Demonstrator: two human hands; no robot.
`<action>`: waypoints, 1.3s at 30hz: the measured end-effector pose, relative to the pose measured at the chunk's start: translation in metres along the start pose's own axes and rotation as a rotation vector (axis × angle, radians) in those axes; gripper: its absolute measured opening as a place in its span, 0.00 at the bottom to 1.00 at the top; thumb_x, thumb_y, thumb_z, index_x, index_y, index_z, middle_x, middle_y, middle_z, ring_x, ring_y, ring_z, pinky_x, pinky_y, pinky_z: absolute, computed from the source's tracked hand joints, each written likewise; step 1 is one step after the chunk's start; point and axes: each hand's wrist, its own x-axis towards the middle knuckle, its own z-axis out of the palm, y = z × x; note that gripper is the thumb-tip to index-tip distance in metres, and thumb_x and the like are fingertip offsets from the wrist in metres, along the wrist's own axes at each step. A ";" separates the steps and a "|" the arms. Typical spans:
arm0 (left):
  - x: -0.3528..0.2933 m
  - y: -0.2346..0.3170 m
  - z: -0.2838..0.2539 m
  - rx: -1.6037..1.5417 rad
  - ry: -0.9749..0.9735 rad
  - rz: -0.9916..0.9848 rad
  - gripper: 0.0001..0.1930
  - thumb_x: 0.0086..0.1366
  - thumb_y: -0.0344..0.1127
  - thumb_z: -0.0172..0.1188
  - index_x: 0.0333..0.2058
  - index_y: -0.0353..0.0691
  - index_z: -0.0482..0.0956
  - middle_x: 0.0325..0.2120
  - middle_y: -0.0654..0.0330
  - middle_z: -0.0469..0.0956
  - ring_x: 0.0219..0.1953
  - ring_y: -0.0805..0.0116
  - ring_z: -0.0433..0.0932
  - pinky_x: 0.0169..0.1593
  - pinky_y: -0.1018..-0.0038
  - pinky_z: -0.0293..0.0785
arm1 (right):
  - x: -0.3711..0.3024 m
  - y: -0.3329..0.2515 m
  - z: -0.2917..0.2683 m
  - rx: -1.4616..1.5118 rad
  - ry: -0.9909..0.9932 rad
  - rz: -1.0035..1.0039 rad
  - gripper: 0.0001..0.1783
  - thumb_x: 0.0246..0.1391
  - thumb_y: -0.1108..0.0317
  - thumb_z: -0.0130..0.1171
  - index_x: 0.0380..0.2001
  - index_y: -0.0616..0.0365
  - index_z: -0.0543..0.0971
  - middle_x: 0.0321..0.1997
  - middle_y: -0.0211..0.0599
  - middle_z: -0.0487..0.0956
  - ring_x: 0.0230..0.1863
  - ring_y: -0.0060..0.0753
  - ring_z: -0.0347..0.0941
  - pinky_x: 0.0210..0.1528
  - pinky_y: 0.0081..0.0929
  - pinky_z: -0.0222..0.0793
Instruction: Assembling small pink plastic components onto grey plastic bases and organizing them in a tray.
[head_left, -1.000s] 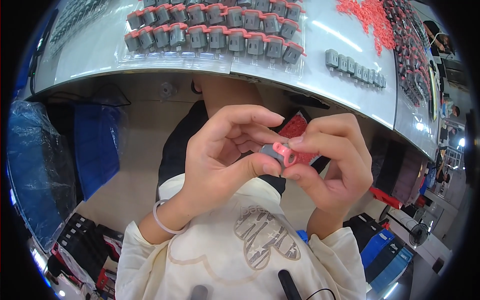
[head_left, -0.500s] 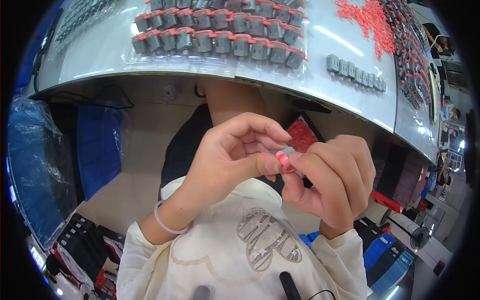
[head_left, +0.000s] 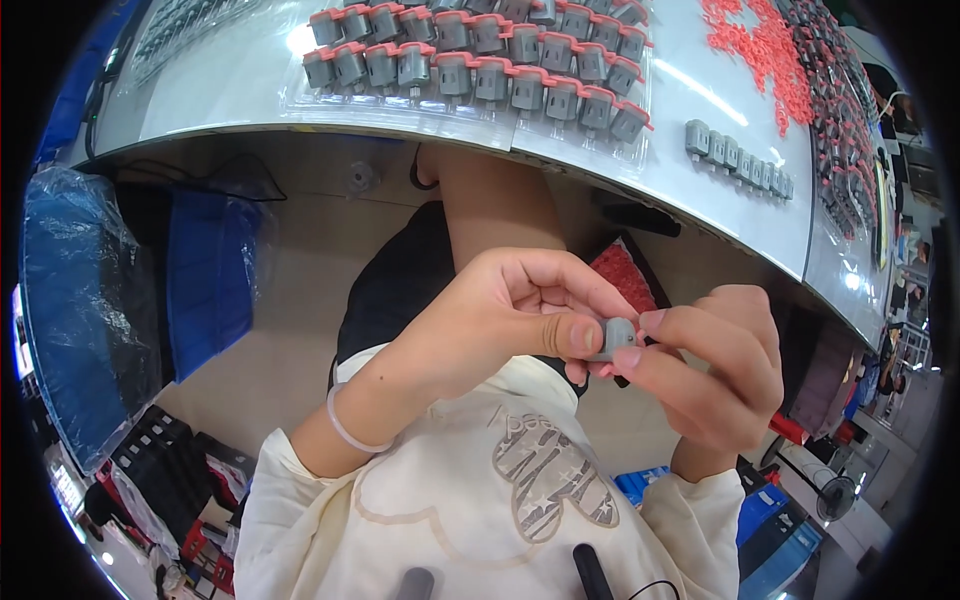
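Note:
My left hand (head_left: 510, 325) pinches a small grey motor (head_left: 611, 342) between thumb and fingers, above my lap. From the other side my right hand (head_left: 715, 365) closes its thumb and index finger on the end of the same motor. A bit of a pinkish-red plastic clip (head_left: 641, 338) shows between the right fingertips; the rest of it is hidden. Beyond my hands, on the table, rows of grey motors (head_left: 490, 80) wear red clips. A short row of bare grey motors (head_left: 735, 160) stands to their right.
A pile of loose red clips (head_left: 765, 65) lies at the back right of the table (head_left: 700, 200). More clipped motors (head_left: 835, 130) crowd the far right. Below the table edge sits a box of red pieces (head_left: 622, 272). Blue plastic-wrapped crates (head_left: 75, 300) stand at the left.
Both hands have shifted slightly right and down in view. The motor has turned: its grey body now faces up, and the red clip is mostly out of sight.

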 end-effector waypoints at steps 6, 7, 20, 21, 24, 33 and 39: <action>-0.002 -0.008 -0.001 -0.118 -0.071 -0.014 0.15 0.60 0.32 0.62 0.43 0.30 0.75 0.34 0.54 0.79 0.33 0.68 0.80 0.37 0.78 0.77 | -0.025 0.012 0.047 0.298 0.399 0.158 0.08 0.53 0.73 0.56 0.38 0.60 0.75 0.37 0.44 0.74 0.33 0.36 0.72 0.35 0.29 0.69; -0.003 -0.007 -0.001 -0.122 -0.077 -0.021 0.15 0.60 0.32 0.62 0.43 0.30 0.75 0.34 0.54 0.79 0.33 0.68 0.80 0.37 0.78 0.77 | -0.038 0.019 0.064 0.387 0.500 0.338 0.09 0.56 0.73 0.53 0.40 0.60 0.74 0.39 0.44 0.73 0.36 0.35 0.71 0.38 0.29 0.69; -0.022 0.015 -0.043 0.155 0.214 0.346 0.19 0.61 0.41 0.61 0.45 0.34 0.73 0.37 0.51 0.78 0.33 0.66 0.78 0.34 0.79 0.74 | -0.133 0.036 0.121 0.176 0.023 0.891 0.25 0.50 0.74 0.56 0.54 0.61 0.69 0.58 0.48 0.68 0.61 0.45 0.62 0.62 0.33 0.55; -0.022 0.012 -0.044 0.161 0.205 0.347 0.19 0.61 0.41 0.61 0.45 0.34 0.73 0.37 0.51 0.78 0.33 0.66 0.78 0.34 0.79 0.74 | -0.126 0.040 0.102 0.175 0.067 0.840 0.21 0.50 0.75 0.55 0.49 0.63 0.72 0.53 0.47 0.72 0.55 0.43 0.67 0.58 0.32 0.61; -0.023 0.012 -0.044 0.160 0.258 0.324 0.19 0.61 0.42 0.61 0.44 0.34 0.73 0.36 0.53 0.77 0.33 0.66 0.78 0.33 0.79 0.74 | -0.100 0.039 0.046 0.322 0.229 0.763 0.10 0.49 0.79 0.53 0.36 0.67 0.78 0.36 0.44 0.79 0.38 0.34 0.76 0.43 0.25 0.70; -0.023 0.011 -0.035 0.175 0.302 0.345 0.16 0.62 0.38 0.59 0.45 0.34 0.73 0.37 0.55 0.76 0.36 0.68 0.77 0.36 0.80 0.73 | -0.047 0.093 -0.054 -0.066 0.301 0.625 0.07 0.54 0.77 0.52 0.34 0.68 0.78 0.33 0.36 0.78 0.35 0.25 0.73 0.42 0.20 0.66; -0.028 0.005 -0.040 0.304 0.388 0.269 0.18 0.59 0.39 0.63 0.43 0.34 0.74 0.38 0.56 0.75 0.38 0.67 0.75 0.40 0.79 0.72 | -0.032 0.149 -0.079 -0.130 0.204 0.665 0.09 0.56 0.73 0.54 0.38 0.62 0.79 0.37 0.31 0.79 0.38 0.19 0.71 0.45 0.18 0.64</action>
